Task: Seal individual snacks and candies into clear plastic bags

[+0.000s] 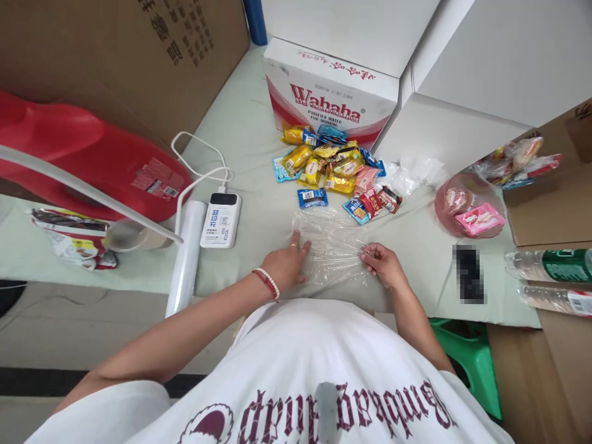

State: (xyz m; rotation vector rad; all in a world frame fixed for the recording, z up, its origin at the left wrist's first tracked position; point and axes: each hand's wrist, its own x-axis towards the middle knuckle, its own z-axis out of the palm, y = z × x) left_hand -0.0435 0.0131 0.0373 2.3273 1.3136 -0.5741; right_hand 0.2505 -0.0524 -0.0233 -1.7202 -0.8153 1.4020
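Observation:
A clear plastic bag (330, 250) lies spread on the green-covered table in front of me. My left hand (289, 262) rests on the bag's left side, fingers stretched out and apart. At the right edge my right hand (382, 262) pinches the plastic between thumb and fingers. Just beyond the bag sits a heap of wrapped snacks (330, 163) in yellow, blue, red and pink packets. One blue packet (312, 198) lies a little apart, close to the bag's far edge.
A Wahaha water carton (330, 92) stands behind the snacks. On the left are a white power bank (221, 220) with a cable, a plastic roll (187, 259) and a red jug (92, 154). A pink container (469, 209), a pixelated dark object (470, 274) and bottles (550, 265) are on the right.

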